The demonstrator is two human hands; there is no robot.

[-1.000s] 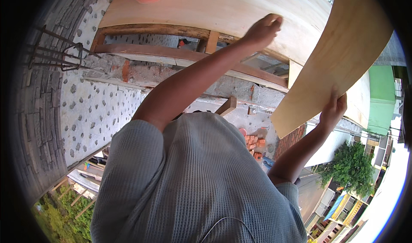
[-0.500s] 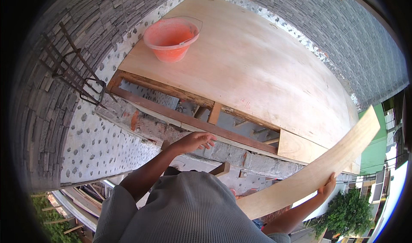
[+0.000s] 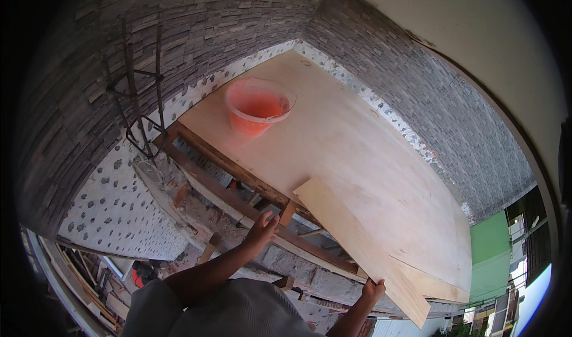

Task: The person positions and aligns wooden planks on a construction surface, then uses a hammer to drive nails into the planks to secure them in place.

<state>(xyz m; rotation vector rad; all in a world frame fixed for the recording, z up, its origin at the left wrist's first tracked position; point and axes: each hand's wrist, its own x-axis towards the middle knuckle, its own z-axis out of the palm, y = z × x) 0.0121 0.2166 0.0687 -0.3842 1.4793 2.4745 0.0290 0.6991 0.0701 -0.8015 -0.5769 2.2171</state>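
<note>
A long strip of plywood (image 3: 357, 237) slants across the opening at the near side of a large plywood sheet (image 3: 333, 140). My right hand (image 3: 373, 290) is closed on the strip's near edge, toward its lower right end. The far end of the strip lies over the sheet. My left hand (image 3: 262, 233) holds nothing, its fingers apart and slightly curled, by the brown timber beam (image 3: 229, 201) that borders the opening. A short cross timber (image 3: 288, 213) spans the opening just beyond that hand.
An orange bucket (image 3: 257, 122) stands on the sheet at the far left. Bent steel bars (image 3: 136, 93) rise at the left by the stone-clad wall (image 3: 71, 99). A rough concrete ledge (image 3: 292, 264) runs along the near side. Another plywood piece (image 3: 441, 286) lies at the right.
My right hand has brought the plywood strip left and inward, turning it so its far end points to the upper left over the sheet. The head view has shifted.
</note>
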